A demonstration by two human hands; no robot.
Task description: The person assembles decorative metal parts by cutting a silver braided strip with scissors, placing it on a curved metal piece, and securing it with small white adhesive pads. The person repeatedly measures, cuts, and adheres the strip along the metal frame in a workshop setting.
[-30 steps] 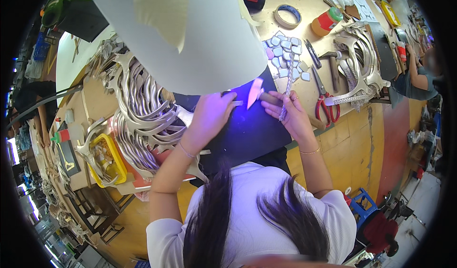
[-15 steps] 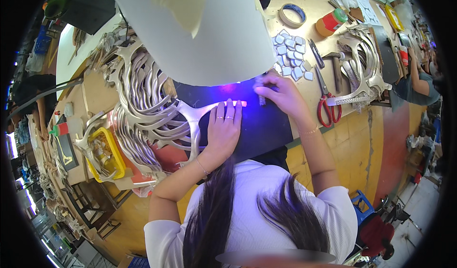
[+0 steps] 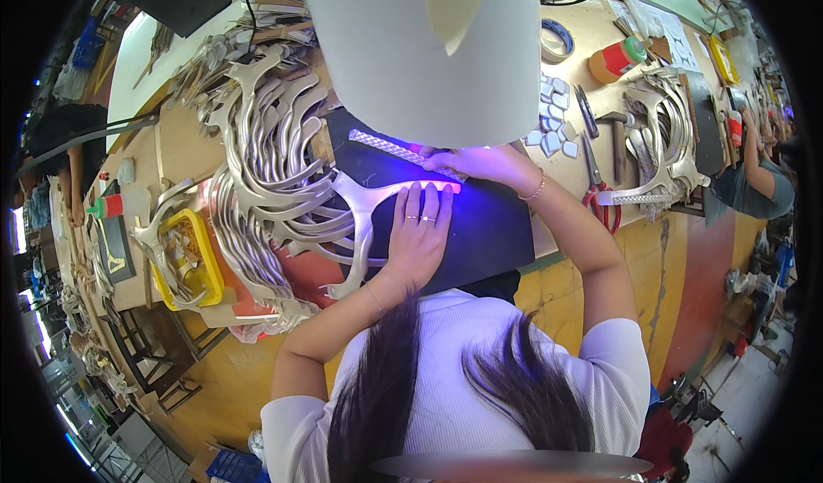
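Note:
A silvery branched metal piece lies on a dark mat, one arm glowing pink-red near its tip under blue light. The fingers of my left hand are laid across that arm and hold it; the thumb is hidden. Just beyond it, my right hand pinches a narrow strip with a braided-looking pale pattern. The strip slants from the far left down into the fingers, close to the glowing arm but seemingly apart from it.
A large white lamp shade hangs over the far side. Stacked metal pieces crowd the left, beside a yellow tray. At right lie small pale tiles, scissors, a hammer, tape and a red bottle.
My right hand has moved left and inward, and the patterned strip now stretches out leftward from it. My left hand keeps its hold on the metal piece. The whole view has shifted slightly.

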